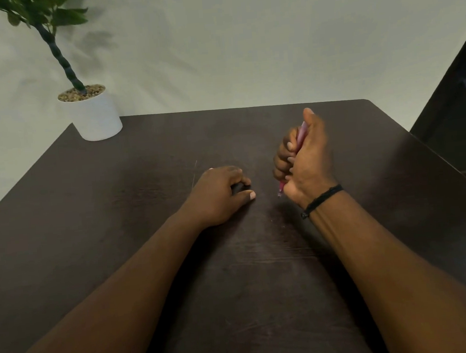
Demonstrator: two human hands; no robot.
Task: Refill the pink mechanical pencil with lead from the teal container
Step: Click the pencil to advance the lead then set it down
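Gripped the pink mechanical pencil (pixel 302 132) in a clenched right hand (pixel 305 159), raised clear of the counter (pixel 147 238), writing tip down and toward the body, thumb up by the far end. Laid the left hand (pixel 219 194) low on the counter, fingers curled over a small dark thing (pixel 238 187). Could not tell a real grasp from a mere covering, nor confirm that thing as the teal container; too shadowed for colour. Made out what looked like thin loose lead (pixel 194 175) on the counter just beyond the left hand, faint against the dark wood.

Judged the main risk to be snapping so thin a lead, by pinching too hard or feeding it into the barrel at an angle. Judged a second risk in losing it on that dark surface, or brushing it away with a forearm. Judged the full-fist hold too coarse for fine aiming; likely to wobble the opening and miss.
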